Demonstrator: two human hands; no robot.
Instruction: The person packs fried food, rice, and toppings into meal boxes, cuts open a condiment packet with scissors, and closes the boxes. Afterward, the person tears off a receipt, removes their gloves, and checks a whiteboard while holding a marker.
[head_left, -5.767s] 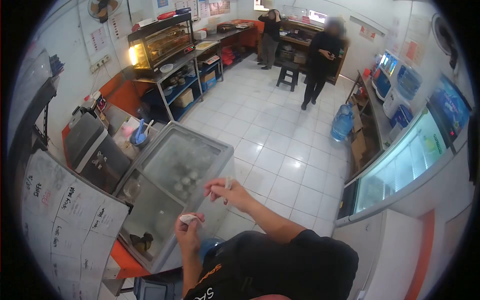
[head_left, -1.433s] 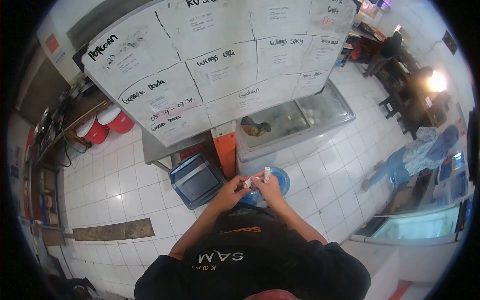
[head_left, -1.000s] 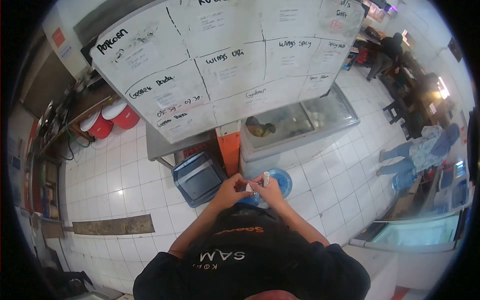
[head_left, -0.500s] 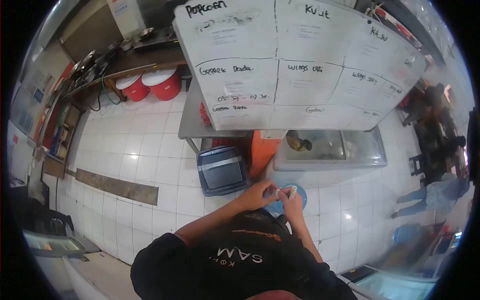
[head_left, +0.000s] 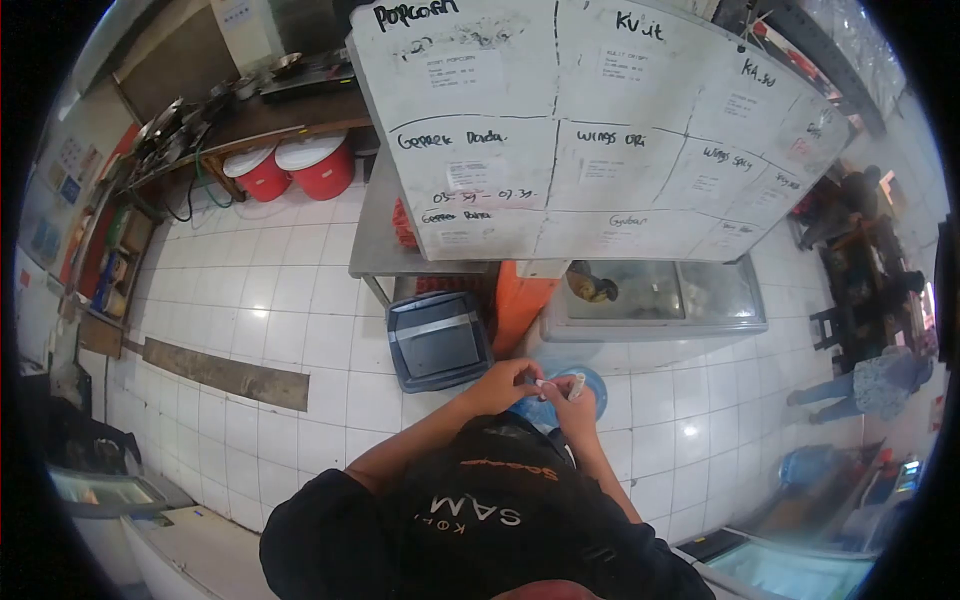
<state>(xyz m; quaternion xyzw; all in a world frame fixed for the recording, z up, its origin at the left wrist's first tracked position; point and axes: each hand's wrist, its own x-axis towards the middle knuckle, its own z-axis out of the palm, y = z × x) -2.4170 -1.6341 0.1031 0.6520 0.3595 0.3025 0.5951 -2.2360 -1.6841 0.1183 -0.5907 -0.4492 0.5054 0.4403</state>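
Observation:
My left hand (head_left: 507, 386) is at chest height, its thumb and fingers pinched on a small white piece (head_left: 542, 384) that is too small to make out. Close beside it, my right hand (head_left: 572, 408) grips a white marker (head_left: 577, 387) pointing upward, and its fingertips meet the same white piece. Below both hands, partly hidden by them, is a blue round container (head_left: 592, 385). In front of me hangs a whiteboard (head_left: 560, 185) with handwritten words in ruled boxes and printed labels stuck on it.
A dark grey lidded bin (head_left: 436, 345) stands beside an orange container (head_left: 522, 300). A glass-topped chest freezer (head_left: 650, 327) and a metal table (head_left: 372, 245) are beneath the board. Red buckets (head_left: 322, 172) sit far left. A person (head_left: 880, 385) is at the right.
The view has shifted slightly and the printed labels look sharper. My hands stay close together, with the marker still in the right one.

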